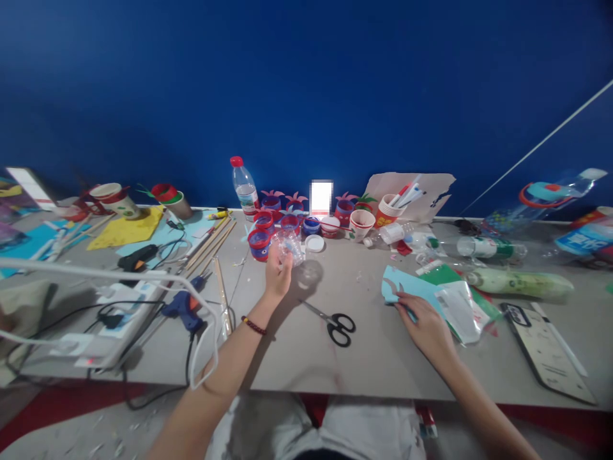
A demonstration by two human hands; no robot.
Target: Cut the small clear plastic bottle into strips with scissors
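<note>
- Across the table [335, 364], far left: we see paper cups [115, 199], yellow paper [127, 229], a black glue gun [138, 257] and a blue glue gun [184, 306] among cables. Wooden sticks [211, 246] run diagonally toward the back.
- Left hand [278, 275]: raised off the table, grip closed around a clear plastic cup [288, 246], held up just in front of the row of red-and-blue decorated cups [268, 233]. Water bottle [245, 188] stands upright behind them.
- Centre: scissors [335, 322] lie flat between our two hands, blades pointing up-left toward the left wrist, black handles down-right. Neither hand touches them; we judge both hands about equally near, the right slightly closer to the handles.
- Right hand [426, 329]: palm down, fingers pressing on a light blue paper cutout [407, 287]; it looks like a pinch at the sheet's near edge, but we can't tell whether it's a hold or just a press. Sheet's long axis runs left-right, extending away from the hand up-left.
- Further right: green paper [443, 275] and a clear plastic bag [462, 310] overlap the blue sheet; a green bottle [520, 283] lies on its side, long axis left-right. A dark board [546, 351] sits at the near right edge.
</note>
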